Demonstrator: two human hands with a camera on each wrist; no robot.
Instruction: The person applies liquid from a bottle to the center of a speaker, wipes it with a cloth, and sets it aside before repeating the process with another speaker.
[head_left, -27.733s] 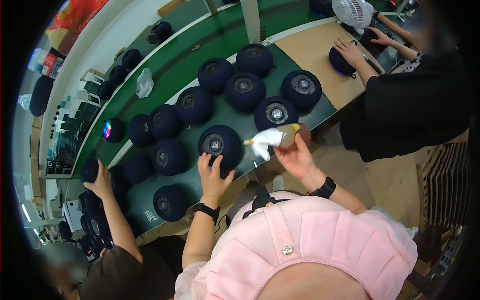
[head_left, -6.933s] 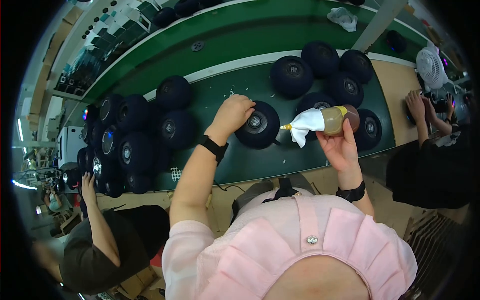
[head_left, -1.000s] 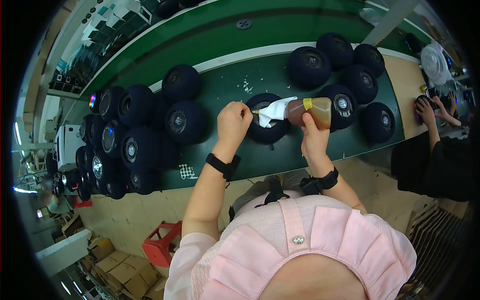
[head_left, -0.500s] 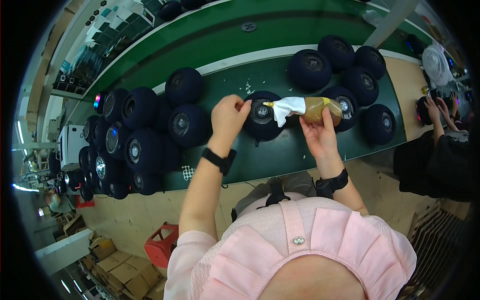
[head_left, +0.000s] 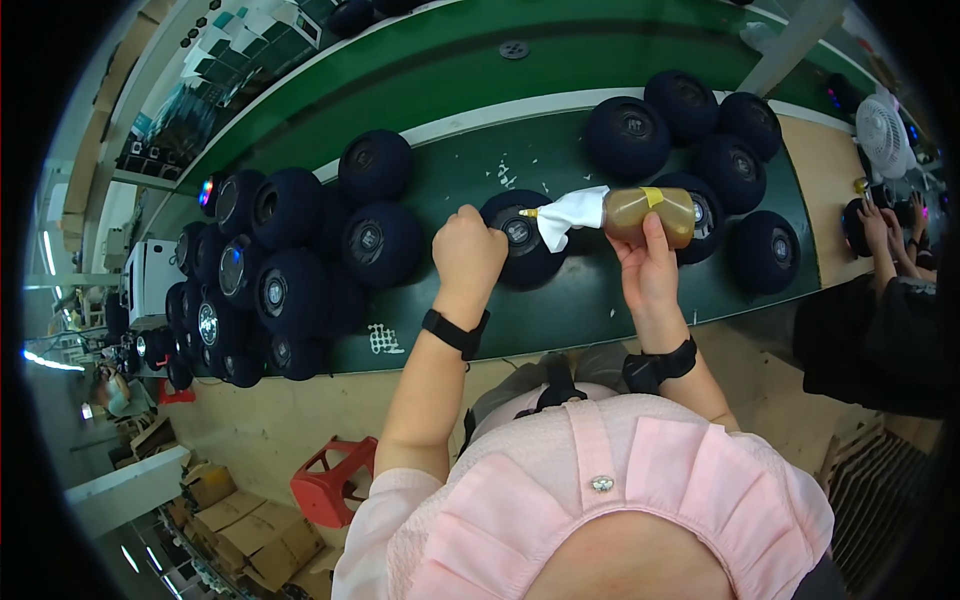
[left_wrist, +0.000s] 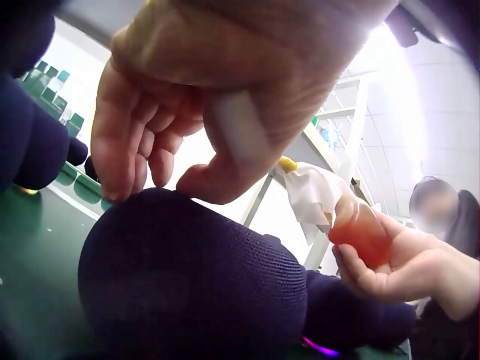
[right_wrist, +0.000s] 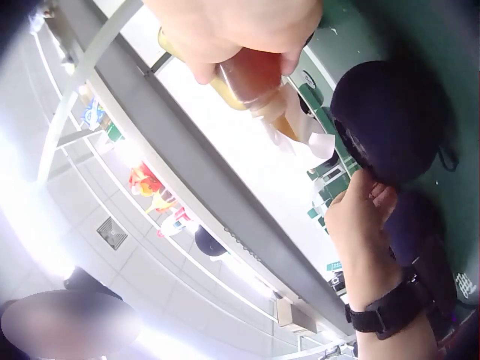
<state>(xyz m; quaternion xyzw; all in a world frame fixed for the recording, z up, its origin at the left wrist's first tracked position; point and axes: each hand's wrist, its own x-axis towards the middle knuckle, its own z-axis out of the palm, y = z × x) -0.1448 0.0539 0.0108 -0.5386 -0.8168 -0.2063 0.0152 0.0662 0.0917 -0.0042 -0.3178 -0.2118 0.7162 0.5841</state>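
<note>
On the green bench lies a round navy fabric-covered speaker [head_left: 525, 262], its dark round base facing up. My left hand [head_left: 470, 252] is at its left edge, fingers curled, with the fingertips and thumb on the fabric at the rim; the left wrist view shows the thumb [left_wrist: 214, 182] and fingers there. My right hand [head_left: 650, 265] grips a squeeze bottle [head_left: 650, 217] of amber liquid, banded with yellow tape. A white cloth [head_left: 572, 212] wraps its neck. The bottle lies sideways, its yellow nozzle [head_left: 528, 213] pointing left over the speaker's base.
Several similar speakers [head_left: 290, 290] crowd the bench's left end; more [head_left: 627, 137] stand at the right. White residue [head_left: 385, 340] marks the bench front. Behind runs a green conveyor [head_left: 440, 60]. Another person's hands [head_left: 885, 240] work at far right, near a white fan [head_left: 884, 135].
Over the last second, the left hand's fingers have curled in further at the rim, and the nozzle has drawn back from that hand. Since much earlier, several speakers have shifted to the left end.
</note>
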